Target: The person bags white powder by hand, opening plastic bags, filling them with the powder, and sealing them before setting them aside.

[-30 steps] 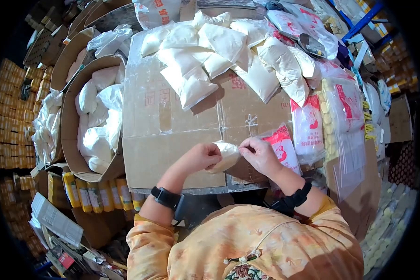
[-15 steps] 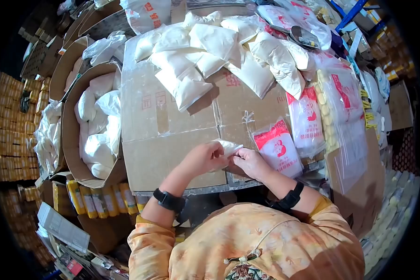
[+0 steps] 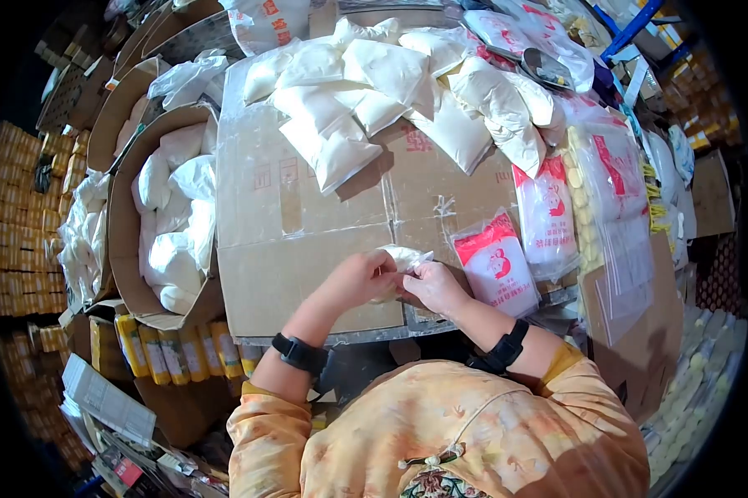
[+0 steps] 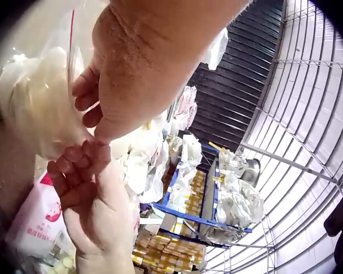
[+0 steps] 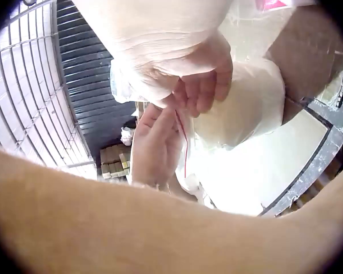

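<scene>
A clear zip bag (image 3: 407, 256) filled with off-white powder rests near the cardboard's front edge, between my hands. My left hand (image 3: 364, 279) pinches the bag's zip edge, and a red line (image 4: 72, 40) runs along it in the left wrist view. Close against it, my right hand (image 3: 437, 289) pinches the same edge with thumb and fingers. In the right wrist view the bag's full body (image 5: 248, 111) bulges beside the right fingers, and the thumbs of both hands come together at the seal.
Several filled white bags (image 3: 391, 70) lie at the back of the cardboard sheet (image 3: 295, 270). Red-and-white printed packs (image 3: 503, 266) lie on the right. On the left stands a carton (image 3: 123, 224) of filled bags, with yellow packs (image 3: 171, 357) below it.
My right hand has come in leftward along the bag's edge until it meets the left hand. The left hand stays on the bag. The head view has shifted slightly.
</scene>
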Demonstrator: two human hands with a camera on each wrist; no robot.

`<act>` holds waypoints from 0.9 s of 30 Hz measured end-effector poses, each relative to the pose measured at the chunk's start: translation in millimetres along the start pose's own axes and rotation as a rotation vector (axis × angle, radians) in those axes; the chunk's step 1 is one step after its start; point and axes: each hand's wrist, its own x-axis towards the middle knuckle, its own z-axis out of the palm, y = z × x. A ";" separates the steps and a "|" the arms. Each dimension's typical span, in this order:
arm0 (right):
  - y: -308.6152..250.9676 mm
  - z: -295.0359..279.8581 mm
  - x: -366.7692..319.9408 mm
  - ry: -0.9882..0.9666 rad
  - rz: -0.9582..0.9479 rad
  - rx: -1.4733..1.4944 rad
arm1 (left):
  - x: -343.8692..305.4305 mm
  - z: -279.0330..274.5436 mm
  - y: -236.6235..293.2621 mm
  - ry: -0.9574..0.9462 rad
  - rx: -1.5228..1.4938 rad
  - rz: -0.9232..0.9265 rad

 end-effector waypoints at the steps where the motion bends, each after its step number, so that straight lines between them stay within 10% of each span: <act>1: 3.2 1.3 1.0 0.016 -0.010 0.014 | -1.1 -0.5 -0.4 -0.012 -0.009 0.006; 27: -15.3 10.1 -2.0 -0.010 -0.065 -0.085 | -2.0 -1.4 -10.8 -0.033 -0.059 -0.170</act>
